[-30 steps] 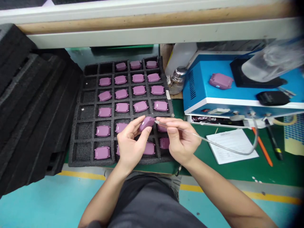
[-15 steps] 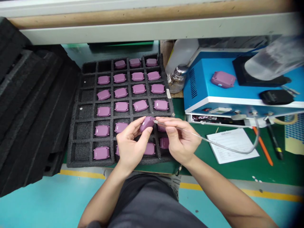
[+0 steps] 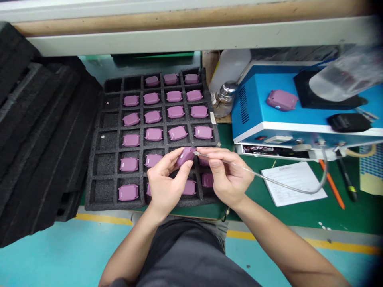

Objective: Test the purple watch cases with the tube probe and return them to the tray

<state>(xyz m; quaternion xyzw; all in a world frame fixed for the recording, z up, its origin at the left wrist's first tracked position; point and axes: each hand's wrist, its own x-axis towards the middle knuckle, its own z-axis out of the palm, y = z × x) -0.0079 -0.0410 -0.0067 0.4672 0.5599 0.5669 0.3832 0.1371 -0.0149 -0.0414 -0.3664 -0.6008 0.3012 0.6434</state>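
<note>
My left hand (image 3: 167, 181) pinches a purple watch case (image 3: 186, 156), tilted, above the black foam tray (image 3: 103, 187). Between the thumb and fingers of my right hand (image 3: 229, 175) is a thin clear tube (image 3: 269, 181) with a small pale tip. That tip points at the right end of the held case; whether it touches cannot be made out. Several more purple watch cases (image 3: 154, 134) lie in the tray's compartments below, and my hands cover some of them. From my right hand the tube curves to the front of a blue machine (image 3: 248, 99).
One purple case (image 3: 281, 100) rests on the machine beside a plastic cup (image 3: 335, 81). A paper pad (image 3: 291, 183), an orange stick (image 3: 332, 185) and a black pen (image 3: 347, 179) lie right. Stacked black trays (image 3: 38, 151) stand left. A metal-topped bottle (image 3: 226, 97) stands behind. A shelf beam (image 3: 185, 36) crosses above.
Both hands hold almost the same pose, with the tube tip still at the end of the case. The whole view has shifted very slightly.
</note>
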